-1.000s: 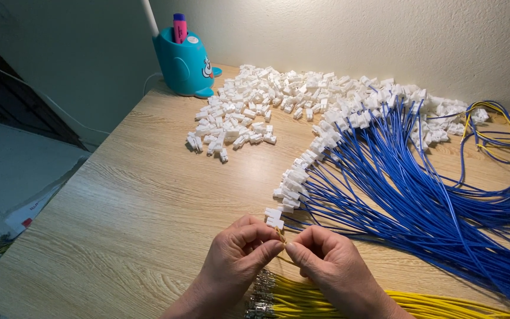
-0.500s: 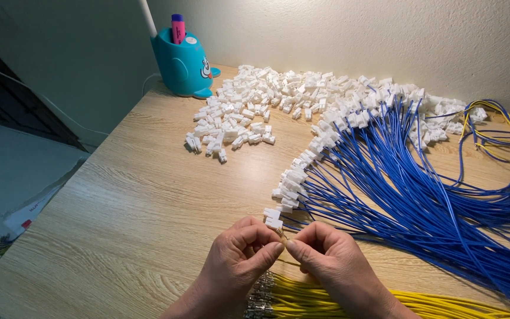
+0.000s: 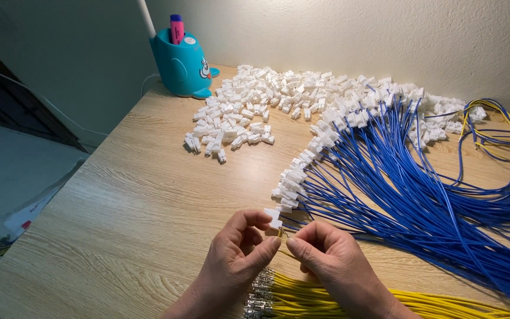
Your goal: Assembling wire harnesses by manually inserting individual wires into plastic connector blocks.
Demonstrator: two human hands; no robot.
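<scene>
Two bare hands meet at the near edge of our pale wood-grain laminate desk (image 3: 119,224). Our left hand (image 3: 237,260) has its grip pinched, thumb and forefinger, on a small white plastic connector housing (image 3: 274,218). Our right hand (image 3: 332,260) has its grip pinched on the end of a thin yellow wire (image 3: 288,255), whose metal tip sits just beside the housing; we cannot tell whether it has entered.

Items on the desk:
- Bundle of yellow wires with bare metal terminals (image 3: 302,298), lying under and between our wrists at the near edge.
- Large fan of blue wires already fitted with white housings (image 3: 420,195), spread from the middle to the right side, their white ends lined up in a curved row.
- Heap of loose white plastic housings (image 3: 267,100), along the far side near the wall.
- Tangle of blue and yellow wires (image 3: 497,130), far right.
- Turquoise cartoon-shaped pen holder (image 3: 181,65), far left corner, holding a pink marker (image 3: 176,28).

Room: a cream textured wall (image 3: 355,35) stands behind the desk. To the left the floor (image 3: 7,177) lies lower, pale, with a thin white cable (image 3: 25,88) running down the wall.
</scene>
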